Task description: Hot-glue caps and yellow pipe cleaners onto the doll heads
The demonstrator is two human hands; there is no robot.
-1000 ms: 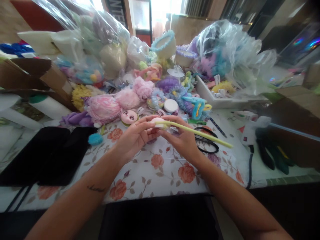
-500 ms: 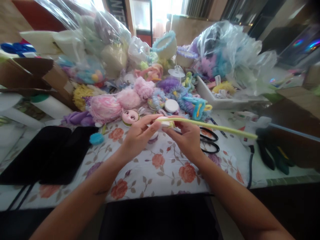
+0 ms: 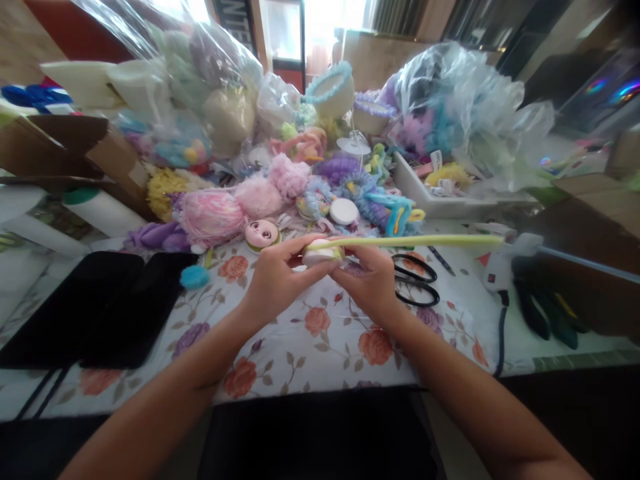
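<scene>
Between my two hands is a small white round piece [image 3: 320, 253], held over the flowered cloth. My left hand [image 3: 280, 270] grips its left side, thumb below and fingers above. On the other side my right hand [image 3: 367, 273] pinches the piece together with a yellow-green fuzzy strip [image 3: 430, 241]. The strip lies along the top of the piece and sticks out far to the right, nearly level. Black-handled scissors [image 3: 420, 298] lie just right of my right hand, their blades hidden. A doll face [image 3: 263, 233] rests beyond my left hand.
Pink yarn balls [image 3: 213, 215] and other fluffy pieces are heaped behind my hands. Black tablets [image 3: 120, 313] and a blue pompom [image 3: 194, 277] lie left. A glue gun [image 3: 499, 270], pliers [image 3: 550, 313] and a white tray [image 3: 425, 200] are on the right.
The white piece has tilted and moved slightly left and down in my hands, showing more of its side. The strip's free end has swung upward from its downward slant to nearly level.
</scene>
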